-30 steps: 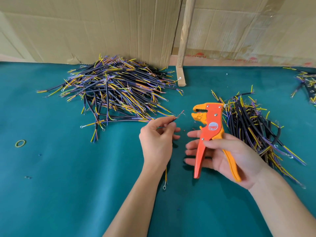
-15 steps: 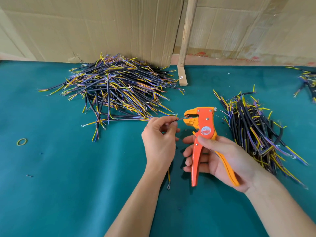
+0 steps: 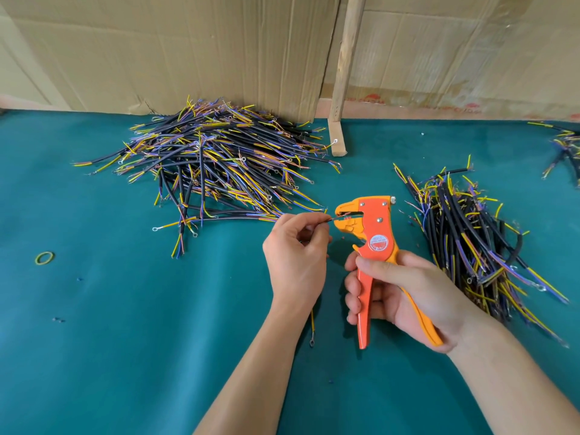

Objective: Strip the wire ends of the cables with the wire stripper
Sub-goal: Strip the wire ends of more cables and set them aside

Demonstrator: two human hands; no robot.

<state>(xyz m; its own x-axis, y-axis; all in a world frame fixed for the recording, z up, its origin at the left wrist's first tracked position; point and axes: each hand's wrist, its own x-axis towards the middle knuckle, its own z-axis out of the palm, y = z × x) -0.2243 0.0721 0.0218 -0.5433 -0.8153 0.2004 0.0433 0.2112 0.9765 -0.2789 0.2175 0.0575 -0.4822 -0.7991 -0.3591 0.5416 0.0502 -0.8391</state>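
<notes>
My left hand (image 3: 296, 259) pinches a thin cable (image 3: 422, 218) between thumb and fingers; its wire end sits inside the jaws of the wire stripper. The cable's other end, yellow with a ring terminal (image 3: 311, 342), hangs below my left wrist. My right hand (image 3: 408, 293) grips both handles of the orange wire stripper (image 3: 373, 237), jaws pointing left, head upright above the teal table (image 3: 125, 340). A big pile of black cables with yellow, blue and brown ends (image 3: 213, 171) lies behind my left hand. A second pile (image 3: 477, 243) lies right of the stripper.
Cardboard sheets (image 3: 188, 51) and a wooden post (image 3: 343, 73) wall off the table's back edge. A third small bunch of cables (image 3: 565, 152) lies at the far right. A yellow rubber band (image 3: 44, 257) and tiny insulation scraps (image 3: 58, 319) lie on the left.
The stripper moved left and lower toward my left hand. The wire end went from free in the air into the stripper's jaws.
</notes>
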